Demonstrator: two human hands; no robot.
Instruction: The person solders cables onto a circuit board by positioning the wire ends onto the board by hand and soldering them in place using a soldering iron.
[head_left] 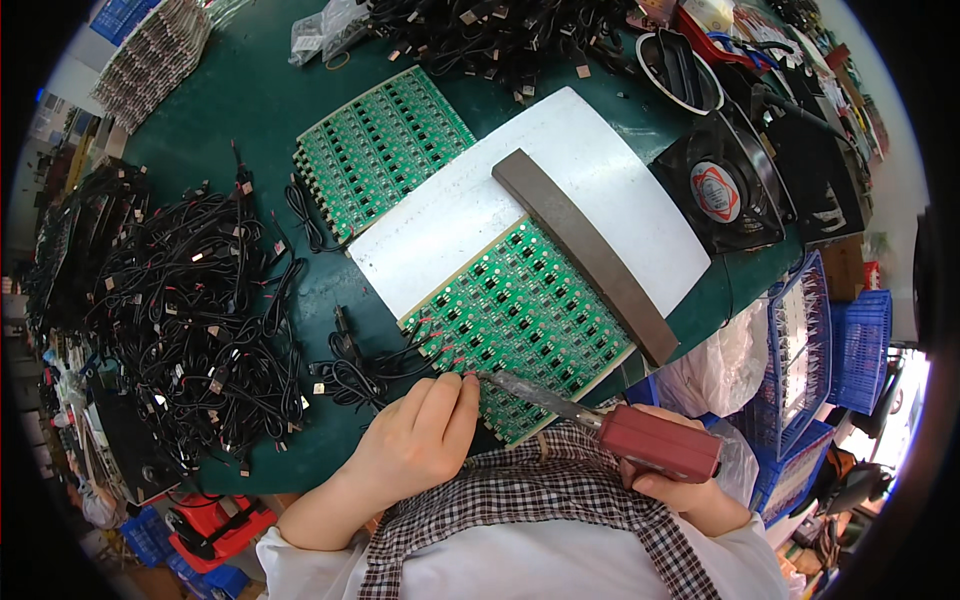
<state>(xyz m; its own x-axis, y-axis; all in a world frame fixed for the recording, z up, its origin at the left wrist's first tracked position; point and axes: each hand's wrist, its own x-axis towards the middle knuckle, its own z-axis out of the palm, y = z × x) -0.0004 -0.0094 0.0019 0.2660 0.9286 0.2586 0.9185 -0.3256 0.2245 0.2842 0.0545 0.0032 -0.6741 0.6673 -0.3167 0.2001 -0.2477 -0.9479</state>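
Green circuit panel point(530, 300) slanted, partly on white sheet point(410, 255); dark-red soldering gun point(660, 443), tip near panel's left edge.

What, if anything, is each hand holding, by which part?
Right hand: the red tool, by its handle. Left hand: can't tell; its fingertips hide any hold.

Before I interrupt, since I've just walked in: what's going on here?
The person's right hand grips a maroon soldering gun, its tip beside the left hand at the left edge of a green circuit board panel. Red wires sit there; what the left hand holds is unclear. A brown bar lies along the opposite side.
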